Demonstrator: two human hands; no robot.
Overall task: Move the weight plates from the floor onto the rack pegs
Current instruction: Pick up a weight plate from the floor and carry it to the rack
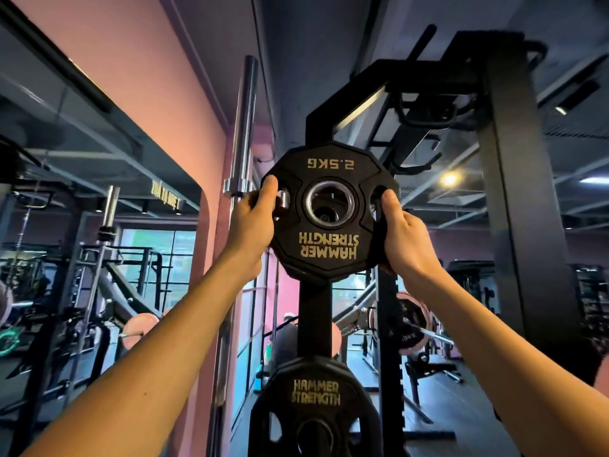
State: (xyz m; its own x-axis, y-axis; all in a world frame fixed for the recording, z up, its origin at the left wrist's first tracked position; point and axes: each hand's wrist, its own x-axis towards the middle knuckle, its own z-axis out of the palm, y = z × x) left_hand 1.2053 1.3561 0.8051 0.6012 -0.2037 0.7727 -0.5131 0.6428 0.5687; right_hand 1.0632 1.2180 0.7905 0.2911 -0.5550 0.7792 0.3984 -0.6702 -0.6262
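Gym rack upright point(314, 311) behind: 2.5 kg plate point(329, 212) held upside-down between both sets of fingers, left hand point(253, 222) and right hand point(400, 232) curled into side slots, bore facing peg, peg hidden.

Gym: racks point(514, 179), barbells point(242, 127), plates point(316, 400).

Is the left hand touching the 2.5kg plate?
Touching. The head view shows the left hand gripping the 2.5kg plate at its left handle slot.

small plate point(329, 211) before rack post point(314, 311) | larger plate point(316, 413) below | barbell point(244, 127) left
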